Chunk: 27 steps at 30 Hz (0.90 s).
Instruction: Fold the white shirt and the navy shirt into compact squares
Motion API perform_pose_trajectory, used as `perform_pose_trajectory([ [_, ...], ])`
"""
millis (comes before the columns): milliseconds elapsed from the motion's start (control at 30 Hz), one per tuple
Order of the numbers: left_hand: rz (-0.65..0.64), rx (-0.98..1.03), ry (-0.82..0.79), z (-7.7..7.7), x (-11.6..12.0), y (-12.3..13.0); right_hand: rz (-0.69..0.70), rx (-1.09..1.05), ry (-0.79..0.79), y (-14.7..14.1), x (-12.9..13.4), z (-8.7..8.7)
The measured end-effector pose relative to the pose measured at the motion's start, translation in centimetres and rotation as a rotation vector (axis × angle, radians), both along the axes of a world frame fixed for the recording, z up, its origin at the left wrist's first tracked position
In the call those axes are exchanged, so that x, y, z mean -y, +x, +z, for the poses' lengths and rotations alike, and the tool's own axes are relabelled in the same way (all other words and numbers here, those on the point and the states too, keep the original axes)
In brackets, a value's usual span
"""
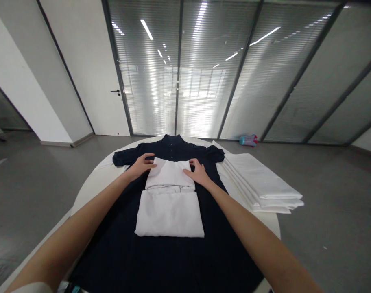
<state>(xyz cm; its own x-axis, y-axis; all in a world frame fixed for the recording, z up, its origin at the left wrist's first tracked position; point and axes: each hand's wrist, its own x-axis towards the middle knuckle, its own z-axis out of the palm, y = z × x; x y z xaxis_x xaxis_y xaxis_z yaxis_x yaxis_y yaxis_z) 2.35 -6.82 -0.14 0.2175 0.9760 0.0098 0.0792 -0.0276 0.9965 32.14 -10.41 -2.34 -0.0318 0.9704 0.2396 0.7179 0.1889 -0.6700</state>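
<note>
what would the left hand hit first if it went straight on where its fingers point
Likely the folded white cloth on the dark shirt; the left hand appears right at its edge, though exact depth is unclear.

Single head-worn view, facing forward and down, table (pixel 95 179) close below
</note>
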Motion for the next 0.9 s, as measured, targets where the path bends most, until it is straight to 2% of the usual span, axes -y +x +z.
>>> perform_pose_trajectory([
  [67, -0.025, 0.044, -0.117, 0.3, 0.2, -0.1, 0.076, -0.182, 0.010, 0.1, -0.3, 0.1],
  [167, -0.162, 0.050, -0.240, 0.6, 0.5, -0.4, 0.133, -0.475, -0.033, 0.1, -0.7, 0.0],
  [300, -0.253, 0.168, -0.249, 0.9, 1.2, -0.7, 0.129, -0.784, -0.177, 0.1, -0.8, -0.1],
  [467, -0.346, 0.191, -0.260, 0.8, 2.2, -0.3, 0.315, -0.778, -0.341, 0.6, 0.3, 0.5],
  [600, -0.410, 0.066, -0.244, 0.5, 2.3, -0.3, 0.366, -0.655, -0.277, 0.8, 0.8, 0.8],
  [700, -0.479, -0.055, -0.158, 0.5, 2.1, -0.5, 0.345, -0.631, -0.210, 0.5, 0.7, 0.6],
  [767, -0.437, -0.139, -0.053, 0.7, 2.0, -0.6, 0.317, -0.645, -0.179, 0.2, 0.5, 0.7],
  [900, -0.249, -0.260, 0.160, 1.2, 1.9, -0.3, 0.223, -0.678, -0.099, -0.3, 0.6, 1.4],
])
